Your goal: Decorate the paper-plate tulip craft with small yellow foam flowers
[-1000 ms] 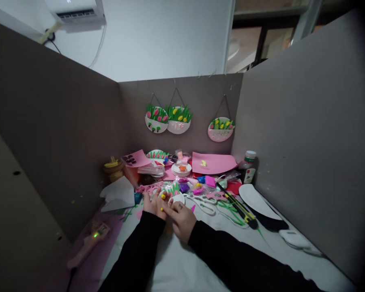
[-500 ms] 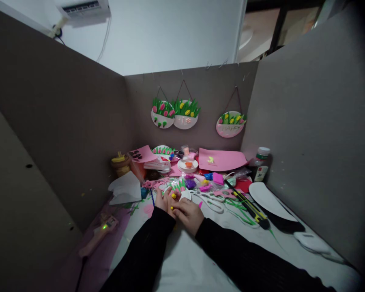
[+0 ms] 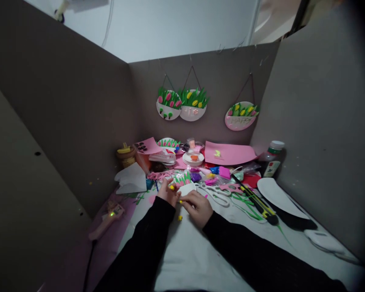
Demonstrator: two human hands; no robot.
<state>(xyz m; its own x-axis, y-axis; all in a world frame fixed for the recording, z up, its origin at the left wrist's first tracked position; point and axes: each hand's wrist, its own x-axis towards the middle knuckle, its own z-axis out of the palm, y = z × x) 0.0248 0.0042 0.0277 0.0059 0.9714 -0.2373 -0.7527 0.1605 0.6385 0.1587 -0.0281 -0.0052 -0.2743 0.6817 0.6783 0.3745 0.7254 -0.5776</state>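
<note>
My left hand (image 3: 169, 193) is closed with a yellow clay lump (image 3: 172, 187) at its fingers. Close by, my right hand (image 3: 198, 207) pinches a small yellow clay piece (image 3: 181, 201) between thumb and fingertip. Another yellow clay bit (image 3: 180, 218) lies on the white table cover (image 3: 185, 259) below the hands. Just beyond them is a white paper plate (image 3: 187, 189) with green leaves and pink tulips, partly hidden by the left hand.
White-handled scissors (image 3: 220, 199), a black-and-yellow cutter (image 3: 258, 202) and green strips lie to the right. Bags of coloured clay (image 3: 196, 177) sit behind. At left rests a glue gun (image 3: 108, 221) with a lit light. Finished plates (image 3: 193, 113) hang on the back panel.
My view has tilted down and turned slightly left. My left hand has turned from palm up to more sideways, and the right has drawn back a little. The lower yellow bit now shows clearly.
</note>
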